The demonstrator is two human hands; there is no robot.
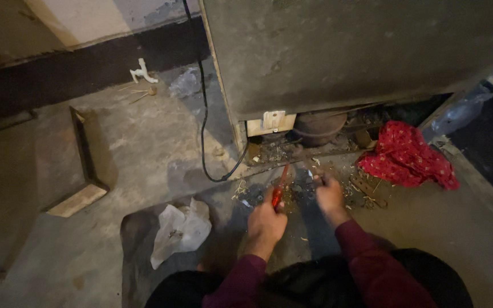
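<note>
- Screwdriver point(280, 183) with a red handle sits in my left hand point(266, 221), which is closed around the grip; its shaft points up toward the bottom of the appliance.
- My right hand point(330, 195) lies just beside it on the floor, fingers curled down into the debris point(338, 182); I cannot tell whether it has hold of anything.
- Both hands work on the concrete floor point(144, 154) right in front of the open base of the grey appliance point(360, 51), where bits of scrap and dirt are scattered.
- Inside that open base I see a round dark compressor point(319, 126) and, to its left, a pale bracket point(273, 120).
- A red patterned cloth point(406, 157) lies bunched to the right of my right hand, near the appliance's lower right corner.
- A black cable point(203, 120) runs down the appliance's left edge and loops across the floor toward the base.
- A crumpled white plastic bag point(181, 229) lies left of my left hand, near my knee.
- A wooden frame point(87, 171) rests further left on the floor.
</note>
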